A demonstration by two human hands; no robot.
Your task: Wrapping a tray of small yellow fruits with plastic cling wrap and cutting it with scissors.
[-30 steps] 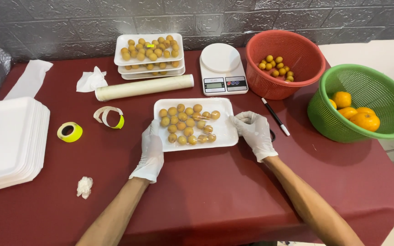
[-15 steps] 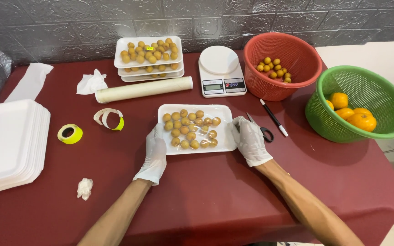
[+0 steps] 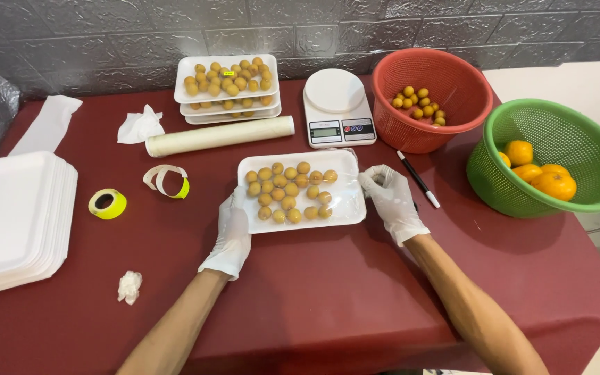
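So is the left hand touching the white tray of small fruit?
Touching. In the head view the gloved left hand grips the left edge of the white tray, fingers overlapping its rim.

Two gloved hands, left (image 3: 230,232) and right (image 3: 392,201). One front tray (image 3: 345,208) of about twenty small fruits. Three stacked filled trays (image 3: 226,87). Two baskets, red (image 3: 430,132) and green (image 3: 557,132); four oranges (image 3: 553,184). One scale (image 3: 337,104), one roll (image 3: 220,135), one pen (image 3: 418,179).

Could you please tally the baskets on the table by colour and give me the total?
Red basket: 1
Green basket: 1
Total: 2
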